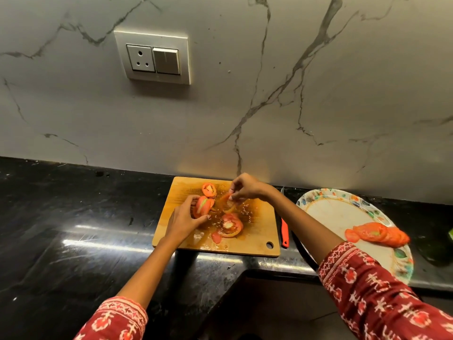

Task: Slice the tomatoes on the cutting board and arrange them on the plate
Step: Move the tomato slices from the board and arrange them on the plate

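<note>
My left hand [182, 223] cupped stacked tomato slices [203, 206] on the wet cutting board [257, 239] while my right grip [241, 187] pinched one limp slice [226, 201], which I judged might tear or slip before reaching the plate [335, 214] on the right.

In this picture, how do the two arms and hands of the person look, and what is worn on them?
Both hands, the left hand and the right hand, are bare: no gloves, and I can make out no rings or watch. The forearms are uncovered. Further up, each arm wears a loose dark red sleeve printed with a white and orange-red pattern, and a band of small white zigzag shapes runs along each cuff.
</note>
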`<state>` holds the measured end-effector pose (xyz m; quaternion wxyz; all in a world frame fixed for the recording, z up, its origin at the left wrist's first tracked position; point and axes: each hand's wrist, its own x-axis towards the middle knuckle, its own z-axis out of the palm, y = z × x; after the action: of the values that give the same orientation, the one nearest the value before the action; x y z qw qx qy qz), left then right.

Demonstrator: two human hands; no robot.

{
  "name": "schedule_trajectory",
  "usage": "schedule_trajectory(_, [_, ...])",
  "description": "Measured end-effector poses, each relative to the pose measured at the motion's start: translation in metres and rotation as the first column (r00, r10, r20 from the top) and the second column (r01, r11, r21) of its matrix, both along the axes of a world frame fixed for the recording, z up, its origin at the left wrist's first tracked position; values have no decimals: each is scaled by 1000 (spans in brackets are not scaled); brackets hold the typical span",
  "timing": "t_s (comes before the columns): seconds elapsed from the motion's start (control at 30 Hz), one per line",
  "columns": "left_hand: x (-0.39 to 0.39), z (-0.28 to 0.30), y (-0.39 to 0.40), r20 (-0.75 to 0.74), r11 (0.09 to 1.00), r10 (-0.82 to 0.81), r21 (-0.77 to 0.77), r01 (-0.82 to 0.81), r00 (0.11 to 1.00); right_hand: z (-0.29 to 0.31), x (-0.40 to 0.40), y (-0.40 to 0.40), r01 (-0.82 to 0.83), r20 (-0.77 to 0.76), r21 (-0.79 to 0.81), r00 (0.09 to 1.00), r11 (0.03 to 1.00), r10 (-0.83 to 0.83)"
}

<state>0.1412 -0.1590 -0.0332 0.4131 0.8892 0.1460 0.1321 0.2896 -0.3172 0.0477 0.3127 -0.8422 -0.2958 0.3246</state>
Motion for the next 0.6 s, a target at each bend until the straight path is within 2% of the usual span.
schedule_trajectory(0.13, [19, 3, -20, -6, 999, -50, 9, 51, 999, 18, 8, -35, 60, -9, 39, 998, 997, -60])
schedule_trajectory(0.3, [50, 9, -71, 29, 985, -171, 32, 170, 985, 29, 17, -113, 218, -10, 99, 976, 971, -218])
schedule_trajectory(0.43, [73, 12, -126, 35, 963, -271, -1, 271, 962, 34, 22, -193, 400, -5, 105, 916, 911, -401])
schedule_trajectory(0.6, [98, 6, -186, 59, 940, -341, 47, 338, 938, 36, 28, -275, 564, 67, 9, 824, 826, -563])
